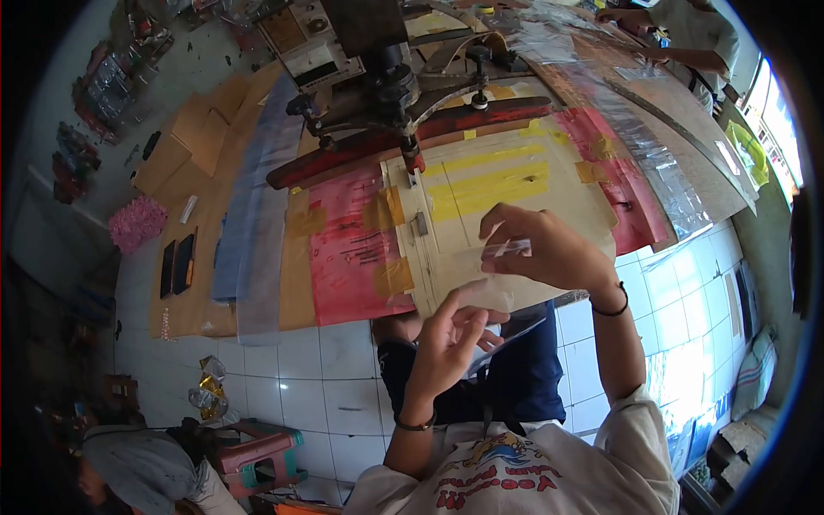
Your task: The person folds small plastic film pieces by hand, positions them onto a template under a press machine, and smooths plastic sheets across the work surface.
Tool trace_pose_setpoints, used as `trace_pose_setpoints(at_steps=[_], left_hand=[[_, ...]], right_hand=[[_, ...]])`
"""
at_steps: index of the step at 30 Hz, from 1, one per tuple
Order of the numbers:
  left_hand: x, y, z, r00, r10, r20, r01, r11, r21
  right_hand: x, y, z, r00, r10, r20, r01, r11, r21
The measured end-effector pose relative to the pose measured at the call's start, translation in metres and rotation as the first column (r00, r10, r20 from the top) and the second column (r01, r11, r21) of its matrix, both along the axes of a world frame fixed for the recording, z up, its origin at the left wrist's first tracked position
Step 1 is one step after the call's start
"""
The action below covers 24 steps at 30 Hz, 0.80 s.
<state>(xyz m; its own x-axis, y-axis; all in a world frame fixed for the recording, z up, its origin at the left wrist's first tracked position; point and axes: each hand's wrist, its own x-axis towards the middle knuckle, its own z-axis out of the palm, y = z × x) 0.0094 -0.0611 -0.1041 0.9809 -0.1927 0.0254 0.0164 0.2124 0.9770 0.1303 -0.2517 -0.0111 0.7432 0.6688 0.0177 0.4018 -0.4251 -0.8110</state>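
My right hand [549, 249] is above the cream board [515, 219], fingers curled and pinching a thin clear plastic piece [487, 292]. Lower and nearer my lap, my left hand [451, 343] is bent around the lower part of that see-through plastic. The film's outline is hard to make out. Yellow strips [489, 184] are on the board, with red sheets [356, 245] at either side, held by brown tape [393, 276]. Over the board's far edge stands a machine [399, 94] with black arms and a long red bar [463, 122].
Clear plastic sheeting [266, 223] hangs over the table's left part, near two dark phone-like objects [176, 268] and a cardboard box [193, 137]. A pink bundle [137, 223] lies farther left. Another person [687, 43] works at the far right; one more [154, 468] is at lower left beside a stool [262, 459].
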Motion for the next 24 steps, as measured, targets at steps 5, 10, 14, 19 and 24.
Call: trace_pose_setpoints(at_steps=[5, 10, 14, 19, 24], left_hand=[[-0.003, 0.014, 0.033, 0.999, -0.006, 0.04, 0.004, 0.999, 0.032], [-0.01, 0.016, 0.061, 0.988, 0.021, 0.151, -0.035, 0.995, 0.095], [-0.001, 0.009, 0.083, 0.959, 0.175, 0.224, -0.186, 0.982, 0.027], [0.005, 0.006, 0.099, 0.907, 0.267, 0.327, -0.291, 0.956, 0.026], [0.008, 0.01, 0.105, 0.884, 0.313, 0.348, -0.336, 0.942, 0.006]], right_hand=[[0.001, -0.011, 0.018, 0.991, -0.024, -0.13, 0.081, 0.887, 0.455], [-0.004, -0.007, 0.039, 0.988, -0.004, -0.151, 0.086, 0.84, 0.535], [-0.015, 0.001, 0.051, 0.988, -0.004, -0.152, 0.089, 0.825, 0.558], [-0.026, 0.005, 0.06, 0.989, -0.048, -0.14, 0.125, 0.78, 0.613], [-0.033, -0.004, 0.049, 0.984, -0.076, -0.162, 0.166, 0.732, 0.661]])
